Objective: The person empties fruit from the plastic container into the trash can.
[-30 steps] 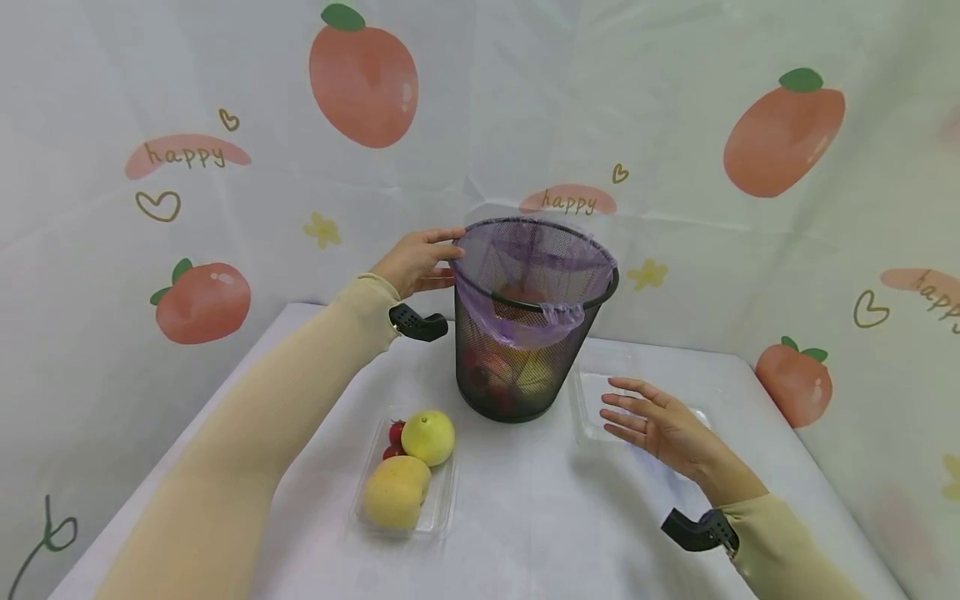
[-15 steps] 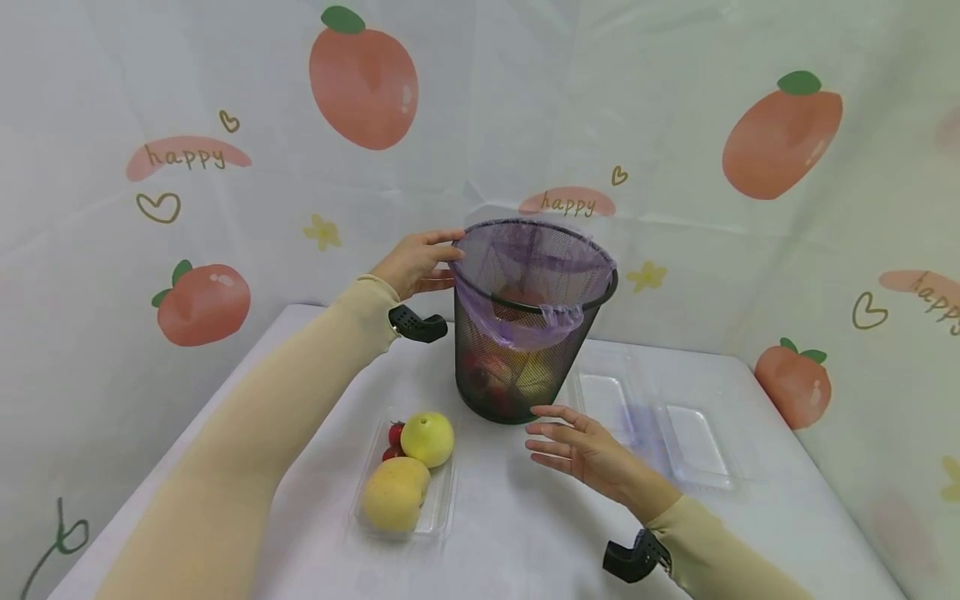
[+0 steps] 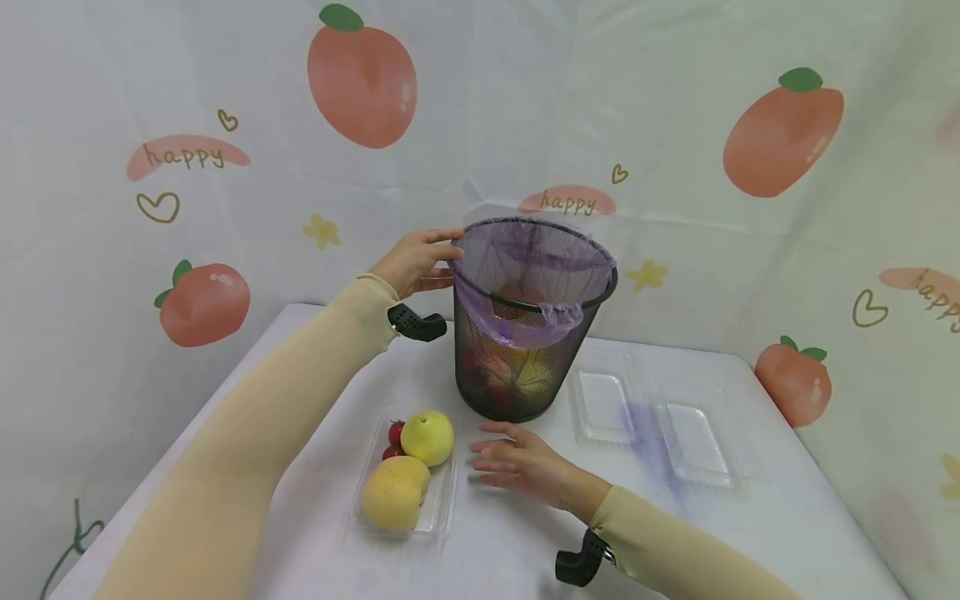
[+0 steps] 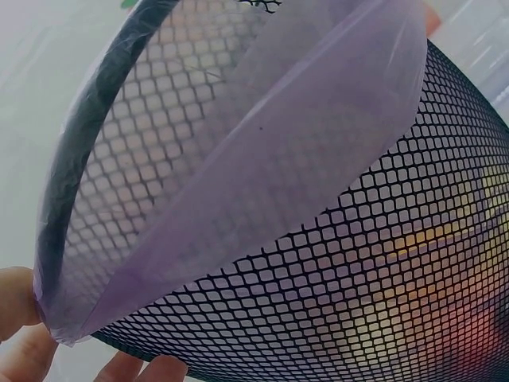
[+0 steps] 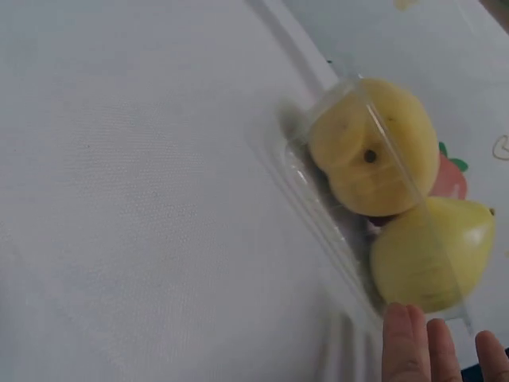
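Observation:
My left hand [image 3: 416,262] reaches to a black mesh wastebasket [image 3: 517,358] lined with a purple plastic bag [image 3: 517,329]. Its fingertips touch the left rim and outer wall; the left wrist view shows the fingers [image 4: 24,350] outside the mesh. My right hand [image 3: 536,468], fingers extended and holding nothing, hovers right of a clear plastic tray [image 3: 435,521]. That tray bears a pale yellow fruit with a pointed end [image 3: 427,437], a larger orange-yellow fruit [image 3: 395,493] and small red fruits [image 3: 396,433]. In the right wrist view, fingers [image 5: 406,342] overlap the tray's edge beside the pointed fruit.
Two clear plastic trays [image 3: 697,446] lie on the white table at the right of the wastebasket. Red and yellow items [image 3: 491,371] show through its mesh. A white backdrop [image 3: 480,100] with printed fruit hangs behind the table.
My right hand has moved left from above the clear trays at the right to beside the fruit tray, uncovering those trays. My left hand has stayed at the wastebasket rim.

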Available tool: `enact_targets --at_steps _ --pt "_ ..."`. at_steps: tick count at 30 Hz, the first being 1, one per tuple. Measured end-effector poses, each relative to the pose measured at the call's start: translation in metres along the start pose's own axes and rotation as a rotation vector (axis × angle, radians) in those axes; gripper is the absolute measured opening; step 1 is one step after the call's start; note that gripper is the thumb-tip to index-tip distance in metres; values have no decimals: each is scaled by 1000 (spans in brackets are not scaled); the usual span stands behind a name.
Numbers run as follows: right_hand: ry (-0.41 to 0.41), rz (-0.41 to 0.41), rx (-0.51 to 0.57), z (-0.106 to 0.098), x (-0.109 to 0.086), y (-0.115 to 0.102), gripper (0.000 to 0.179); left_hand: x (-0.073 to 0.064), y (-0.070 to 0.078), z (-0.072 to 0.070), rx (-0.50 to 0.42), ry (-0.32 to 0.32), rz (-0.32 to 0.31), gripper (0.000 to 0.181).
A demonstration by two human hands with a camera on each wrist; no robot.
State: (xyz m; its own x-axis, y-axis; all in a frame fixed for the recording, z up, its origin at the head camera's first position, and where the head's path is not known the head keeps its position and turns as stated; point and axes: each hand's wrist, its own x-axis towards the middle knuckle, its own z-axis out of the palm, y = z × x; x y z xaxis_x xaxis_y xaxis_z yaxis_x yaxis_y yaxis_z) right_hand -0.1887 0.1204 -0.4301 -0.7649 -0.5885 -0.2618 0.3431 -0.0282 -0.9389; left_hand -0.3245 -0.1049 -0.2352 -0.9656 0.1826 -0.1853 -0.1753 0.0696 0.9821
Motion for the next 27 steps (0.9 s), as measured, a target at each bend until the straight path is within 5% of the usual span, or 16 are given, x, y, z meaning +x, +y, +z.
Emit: enact_targets --at_steps 27 --pt "55 99 -3 29 27 10 75 2 0 0 1 5 -4 50"
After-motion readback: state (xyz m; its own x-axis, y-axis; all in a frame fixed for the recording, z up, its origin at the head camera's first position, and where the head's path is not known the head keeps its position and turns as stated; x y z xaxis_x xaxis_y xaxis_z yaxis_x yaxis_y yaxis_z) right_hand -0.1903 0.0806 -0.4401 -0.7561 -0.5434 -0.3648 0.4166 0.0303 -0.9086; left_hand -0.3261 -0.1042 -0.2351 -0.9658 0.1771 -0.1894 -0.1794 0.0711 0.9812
